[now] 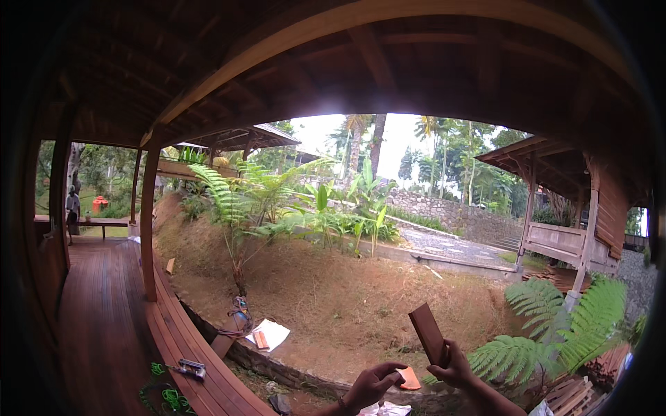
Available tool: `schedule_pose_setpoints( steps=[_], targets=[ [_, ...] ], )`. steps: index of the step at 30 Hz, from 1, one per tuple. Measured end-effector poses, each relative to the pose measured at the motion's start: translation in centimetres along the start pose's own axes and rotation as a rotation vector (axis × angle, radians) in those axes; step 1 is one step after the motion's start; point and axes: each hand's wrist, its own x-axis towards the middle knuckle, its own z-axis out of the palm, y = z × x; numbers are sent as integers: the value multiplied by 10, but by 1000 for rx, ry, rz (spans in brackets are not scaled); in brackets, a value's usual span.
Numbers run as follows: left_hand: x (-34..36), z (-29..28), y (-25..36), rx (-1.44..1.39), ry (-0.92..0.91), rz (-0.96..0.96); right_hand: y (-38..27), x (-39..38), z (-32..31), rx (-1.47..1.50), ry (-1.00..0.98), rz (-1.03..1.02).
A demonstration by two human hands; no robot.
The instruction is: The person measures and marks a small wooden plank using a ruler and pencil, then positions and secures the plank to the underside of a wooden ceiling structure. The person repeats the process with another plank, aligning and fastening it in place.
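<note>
A short dark brown wooden board (428, 334) stands tilted upward in my right hand (455, 366), whose fingers are closed around its lower end. To its left is my left hand (373, 388), with the fingers curled and the thumb and index brought close together. Right beside those fingertips shows a flat orange piece (409, 378); whether the hand pinches it or it lies behind cannot be told. Below the hands, some white crumpled material (386, 409) is partly cut off by the lower edge.
A wooden deck (97, 298) with a plank bench edge runs along the left, bearing a metallic tool (191, 369) and green cord (173, 400). On the ground lies a white sheet (275, 334) with a wood block. A fern (517, 340) and stacked wood (572, 396) are at right.
</note>
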Motion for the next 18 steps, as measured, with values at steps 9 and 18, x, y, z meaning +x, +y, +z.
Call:
schedule_pose_setpoints(
  steps=[9,18],
  targets=[
    [96,-40,152,-71,10,206,-153,159,-94,-365,-145,-525],
    [145,-121,208,72,155,266,-227,238,-52,-390,-173,-703]
  ],
)
